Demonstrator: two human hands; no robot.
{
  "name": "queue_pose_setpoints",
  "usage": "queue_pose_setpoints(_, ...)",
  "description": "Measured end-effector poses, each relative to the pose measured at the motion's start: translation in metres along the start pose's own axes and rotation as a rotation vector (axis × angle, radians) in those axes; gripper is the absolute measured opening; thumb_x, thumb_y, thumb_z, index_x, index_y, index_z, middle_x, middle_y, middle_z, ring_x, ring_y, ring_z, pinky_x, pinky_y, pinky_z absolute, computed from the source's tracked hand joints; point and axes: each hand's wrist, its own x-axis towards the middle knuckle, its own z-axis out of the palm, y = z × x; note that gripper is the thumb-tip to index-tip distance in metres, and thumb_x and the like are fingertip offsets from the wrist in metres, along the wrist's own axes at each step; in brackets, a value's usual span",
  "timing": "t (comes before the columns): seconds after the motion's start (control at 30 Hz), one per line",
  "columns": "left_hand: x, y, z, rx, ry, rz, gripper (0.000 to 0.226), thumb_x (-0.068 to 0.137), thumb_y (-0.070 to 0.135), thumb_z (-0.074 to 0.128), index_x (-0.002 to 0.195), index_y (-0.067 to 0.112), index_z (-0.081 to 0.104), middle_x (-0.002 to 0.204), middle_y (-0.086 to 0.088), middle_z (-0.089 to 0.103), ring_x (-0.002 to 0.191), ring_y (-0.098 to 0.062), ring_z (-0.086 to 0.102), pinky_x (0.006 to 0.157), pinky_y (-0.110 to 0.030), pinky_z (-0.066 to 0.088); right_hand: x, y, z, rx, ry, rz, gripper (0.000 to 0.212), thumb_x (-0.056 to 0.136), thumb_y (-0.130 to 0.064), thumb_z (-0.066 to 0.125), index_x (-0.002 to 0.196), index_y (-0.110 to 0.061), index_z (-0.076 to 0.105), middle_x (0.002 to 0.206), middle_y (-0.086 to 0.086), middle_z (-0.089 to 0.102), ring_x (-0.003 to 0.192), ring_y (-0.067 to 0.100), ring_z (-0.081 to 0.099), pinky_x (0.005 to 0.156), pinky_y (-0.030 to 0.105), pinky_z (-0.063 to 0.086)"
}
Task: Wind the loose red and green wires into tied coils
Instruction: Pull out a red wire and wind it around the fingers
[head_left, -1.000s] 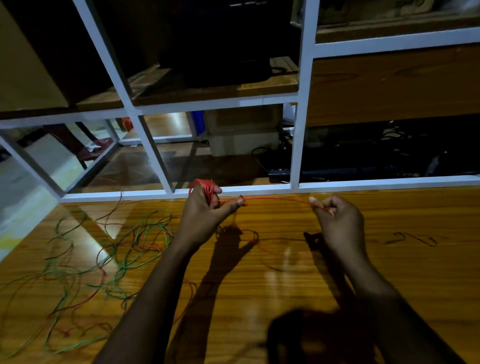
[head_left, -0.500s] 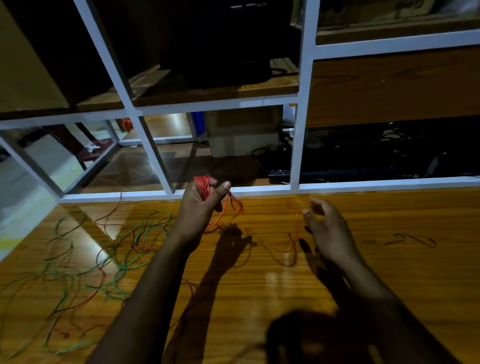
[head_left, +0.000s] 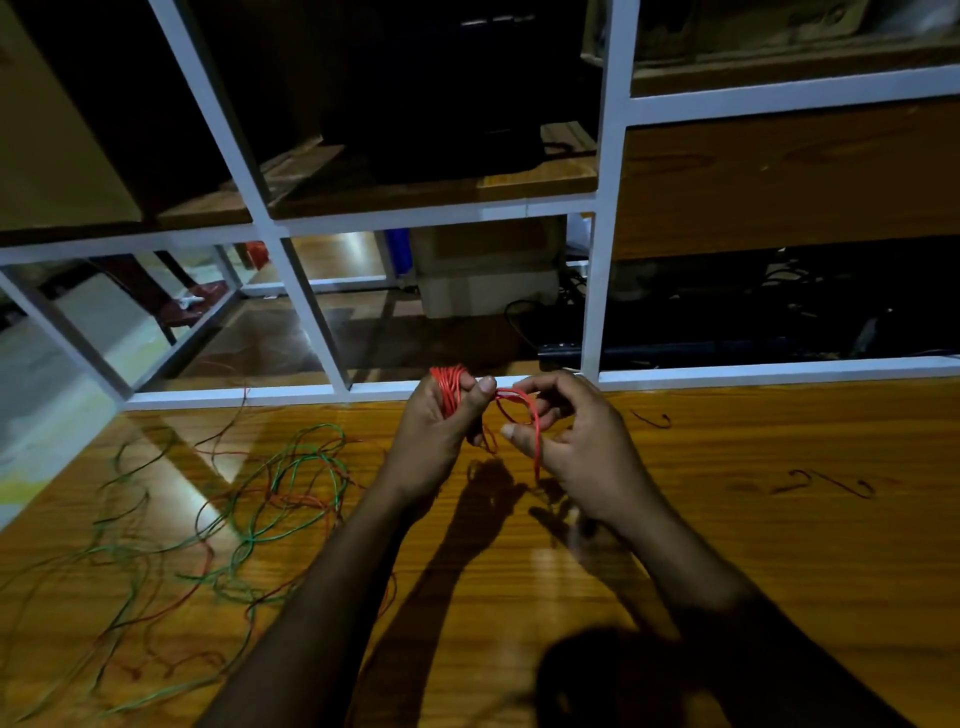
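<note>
A red wire coil (head_left: 450, 391) is wound around the fingers of my left hand (head_left: 441, 431), with the thumb pressed on it. My right hand (head_left: 571, 441) is close beside it, to the right. Its fingers pinch the free end of the red wire (head_left: 525, 405), which loops between the two hands and hangs down past the right thumb. A loose tangle of red and green wires (head_left: 270, 499) lies spread over the wooden table (head_left: 753, 545) to the left of my left forearm.
A white metal shelf frame (head_left: 597, 234) rises along the table's far edge, just behind my hands. Boxes and dark cables sit behind it. A short dark wire scrap (head_left: 826, 483) and a smaller one (head_left: 652, 418) lie on the table to the right.
My right hand let go of the stretched red wire, dropped open, then came left up to the left hand and took hold of the wire's loose end. The left hand kept the coil.
</note>
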Motion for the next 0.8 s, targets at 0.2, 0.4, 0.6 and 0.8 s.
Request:
queue_pose_setpoints(0.2,-0.002,-0.003,-0.002,0.067,-0.030,0.013,0.026,0.097,0.034,0.061,0.084,0.013,0.051,0.067,-0.006,0.047,0.060,-0.015,0.047,0.059,-0.025,0.043,0.007,0.005,-0.007,0.157,-0.041,0.051,0.007,0.095,-0.015,0.064,0.093,-0.019,0.060,0.089,-0.005,0.064,0.084,0.006,0.063,0.065,0.020,0.053)
queue_pose_setpoints(0.4,0.004,-0.008,-0.020,0.044,0.094,-0.057,0.026,0.097,0.030,0.062,0.091,0.006,0.054,0.077,-0.010,0.052,0.058,-0.010,0.046,0.060,-0.014,0.045,0.016,0.013,-0.030,0.813,0.144,0.345,0.011,0.105,-0.018,0.047,0.106,-0.012,0.057,0.076,0.001,0.063,0.080,0.016,0.067,0.073,0.033,0.057)
queue_pose_setpoints(0.6,0.006,-0.014,-0.026,0.070,0.201,-0.041,0.020,0.096,0.026,0.064,0.091,0.010,0.052,0.072,-0.008,0.048,0.058,-0.010,0.046,0.051,-0.018,0.043,0.016,0.017,-0.048,0.988,0.416,0.322,0.023,0.100,-0.024,0.058,0.079,-0.021,0.050,0.052,-0.009,0.030,0.043,0.007,0.034,0.049,0.024,0.046)
queue_pose_setpoints(0.8,0.010,-0.014,-0.029,0.055,0.389,-0.053,0.018,0.095,0.024,0.066,0.090,0.013,0.053,0.065,0.004,0.052,0.051,-0.001,0.050,0.052,-0.022,0.044,0.015,0.028,-0.074,1.011,0.650,0.333,0.005,0.098,-0.019,0.062,0.098,-0.017,0.057,0.067,-0.004,0.061,0.052,0.004,0.055,0.051,0.020,0.048)
